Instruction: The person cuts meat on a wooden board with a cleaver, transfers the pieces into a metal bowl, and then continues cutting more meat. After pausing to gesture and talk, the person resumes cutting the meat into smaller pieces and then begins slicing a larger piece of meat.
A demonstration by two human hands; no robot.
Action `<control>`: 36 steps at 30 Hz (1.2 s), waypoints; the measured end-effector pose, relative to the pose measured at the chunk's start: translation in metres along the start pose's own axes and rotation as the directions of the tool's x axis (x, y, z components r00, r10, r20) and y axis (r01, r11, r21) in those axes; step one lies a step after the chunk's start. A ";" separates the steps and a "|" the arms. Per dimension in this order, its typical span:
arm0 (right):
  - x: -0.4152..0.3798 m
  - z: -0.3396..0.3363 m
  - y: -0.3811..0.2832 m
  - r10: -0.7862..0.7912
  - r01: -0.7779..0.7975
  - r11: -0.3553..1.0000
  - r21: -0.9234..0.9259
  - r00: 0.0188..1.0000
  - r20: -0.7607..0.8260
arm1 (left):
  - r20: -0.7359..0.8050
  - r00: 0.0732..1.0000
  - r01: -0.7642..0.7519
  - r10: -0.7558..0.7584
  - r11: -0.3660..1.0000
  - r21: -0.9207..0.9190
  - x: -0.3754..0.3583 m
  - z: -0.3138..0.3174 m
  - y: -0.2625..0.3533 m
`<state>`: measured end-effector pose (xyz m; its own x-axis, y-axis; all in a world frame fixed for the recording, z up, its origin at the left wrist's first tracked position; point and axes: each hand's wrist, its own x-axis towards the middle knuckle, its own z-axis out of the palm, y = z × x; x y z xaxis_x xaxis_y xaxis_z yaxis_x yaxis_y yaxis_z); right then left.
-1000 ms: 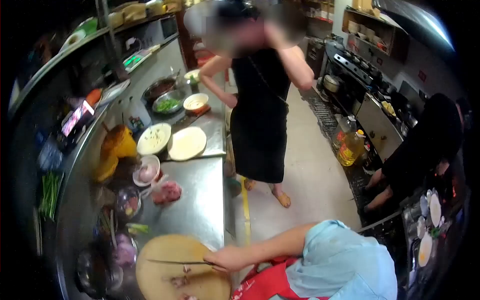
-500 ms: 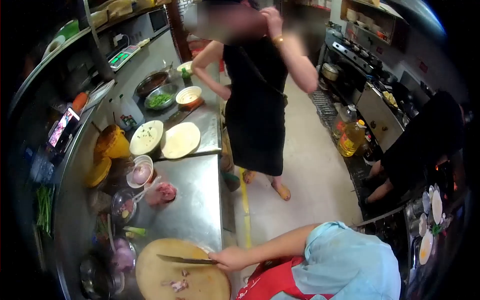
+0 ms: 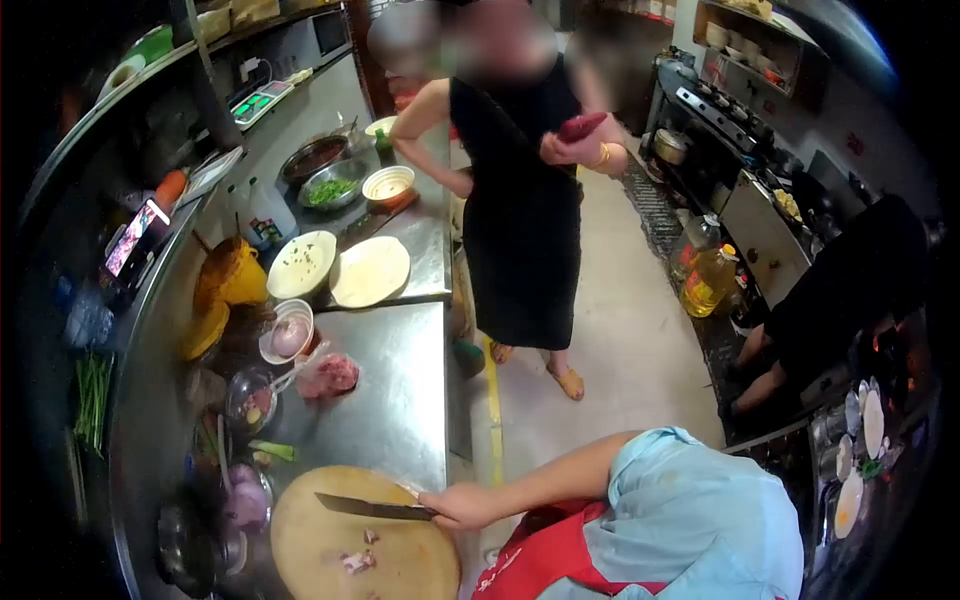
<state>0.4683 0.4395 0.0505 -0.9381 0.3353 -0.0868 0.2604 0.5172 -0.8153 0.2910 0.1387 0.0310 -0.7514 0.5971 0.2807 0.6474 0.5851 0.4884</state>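
My right hand (image 3: 462,506) is closed around the handle of a kitchen knife (image 3: 372,508). The blade points left over the upper part of a round wooden chopping board (image 3: 310,545). Small pieces of meat (image 3: 357,562) lie on the board, just below the blade. My left hand is out of the frame. Beyond the board are a short piece of green onion (image 3: 272,451) and a lump of raw meat in a clear plastic bag (image 3: 328,376). Purple onions (image 3: 246,503) sit in a bowl to the board's left.
A person in black (image 3: 520,220) stands across the walkway's far end, holding a dark red object. Another person (image 3: 840,280) bends by the stoves at right. Plates (image 3: 370,272), bowls and a yellow bucket (image 3: 238,275) line the steel counter (image 3: 400,390). Oil bottles (image 3: 710,282) stand near the stove.
The knife blade has turned so more of its flat side shows, with my hand slightly higher. The standing person has lowered a raised hand from the head to chest height. The view has shifted slightly.
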 end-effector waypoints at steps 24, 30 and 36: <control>-0.032 0.002 -0.053 0.033 -0.042 0.976 -0.215 0.999 -0.043 | 0.040 0.997 -0.052 0.064 0.968 -0.247 0.000 0.003 -0.019; -0.031 0.012 -0.091 -0.052 0.126 0.939 -0.319 0.972 0.230 | 0.056 0.972 -0.223 0.229 0.971 -0.086 -0.017 -0.013 -0.025; -0.024 0.031 -0.120 -0.146 0.334 0.829 -0.448 0.904 0.403 | -0.039 0.998 -0.043 0.042 0.999 -0.016 -0.030 0.003 -0.032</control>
<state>0.4520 0.3446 0.1325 -0.9777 -0.0896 -0.1898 0.0051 0.8939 -0.4483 0.2934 0.1039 0.0044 -0.7279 0.5994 0.3330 0.6768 0.5502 0.4891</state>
